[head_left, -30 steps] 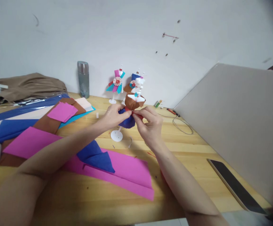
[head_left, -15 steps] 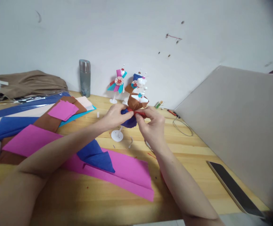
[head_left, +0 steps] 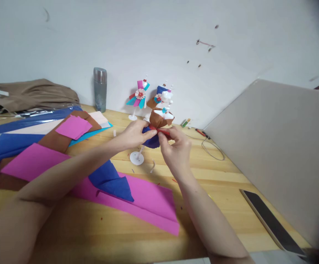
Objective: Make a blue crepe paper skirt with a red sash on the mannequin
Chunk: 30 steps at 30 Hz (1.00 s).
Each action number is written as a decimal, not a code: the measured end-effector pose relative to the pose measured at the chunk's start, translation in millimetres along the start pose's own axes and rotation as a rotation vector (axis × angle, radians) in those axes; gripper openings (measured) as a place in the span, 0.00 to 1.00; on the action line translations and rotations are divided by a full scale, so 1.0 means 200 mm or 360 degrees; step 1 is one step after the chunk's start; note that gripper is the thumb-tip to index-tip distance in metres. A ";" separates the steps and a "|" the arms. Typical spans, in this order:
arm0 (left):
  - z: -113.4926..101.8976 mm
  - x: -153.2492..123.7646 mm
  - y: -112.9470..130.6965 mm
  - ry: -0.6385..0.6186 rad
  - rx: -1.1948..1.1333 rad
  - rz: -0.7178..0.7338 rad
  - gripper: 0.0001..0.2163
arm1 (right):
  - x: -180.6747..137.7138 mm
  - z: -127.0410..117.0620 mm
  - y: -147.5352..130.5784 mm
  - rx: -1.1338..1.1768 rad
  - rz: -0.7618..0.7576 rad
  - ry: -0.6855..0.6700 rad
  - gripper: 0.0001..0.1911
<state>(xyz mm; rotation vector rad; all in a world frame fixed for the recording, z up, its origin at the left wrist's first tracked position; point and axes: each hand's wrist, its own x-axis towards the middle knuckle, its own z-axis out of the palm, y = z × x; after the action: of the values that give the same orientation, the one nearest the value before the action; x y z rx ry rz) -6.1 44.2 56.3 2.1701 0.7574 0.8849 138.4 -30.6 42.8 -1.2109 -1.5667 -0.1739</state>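
Observation:
A small dress form (head_left: 136, 158) on a round white base stands mid-table, tilted to the right. It wears a brown paper top (head_left: 159, 118) and a dark blue paper skirt (head_left: 151, 143). Around the waist runs a red strip (head_left: 165, 132). My left hand (head_left: 137, 135) grips the waist from the left, its thumb pressed on the strip. On the other side, my right hand (head_left: 177, 146) pinches the strip between thumb and forefinger. The fingers cover much of the waist.
Behind stand dressed forms, one with a pleated rosette (head_left: 140, 94). Pink paper (head_left: 153, 198) and blue paper (head_left: 112, 181) lie in front. A flask (head_left: 100, 90) and brown cloth (head_left: 35, 97) are at back left; a phone (head_left: 271, 220) and cable (head_left: 213, 156) lie right.
Both hands keep their hold at the waist. My right hand and forearm have shifted slightly left; the view has moved a little.

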 end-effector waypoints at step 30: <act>-0.06 0.02 0.00 -0.0137 -0.0030 0.0002 0.10 | -0.04 0.01 0.01 -0.0194 -0.0162 -0.0089 0.14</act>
<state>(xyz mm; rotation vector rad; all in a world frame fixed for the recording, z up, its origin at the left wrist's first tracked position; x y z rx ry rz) -13.5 51.2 64.6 2.1776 0.7027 0.7912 137.2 -32.8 34.3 -1.2396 -1.6881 -0.3077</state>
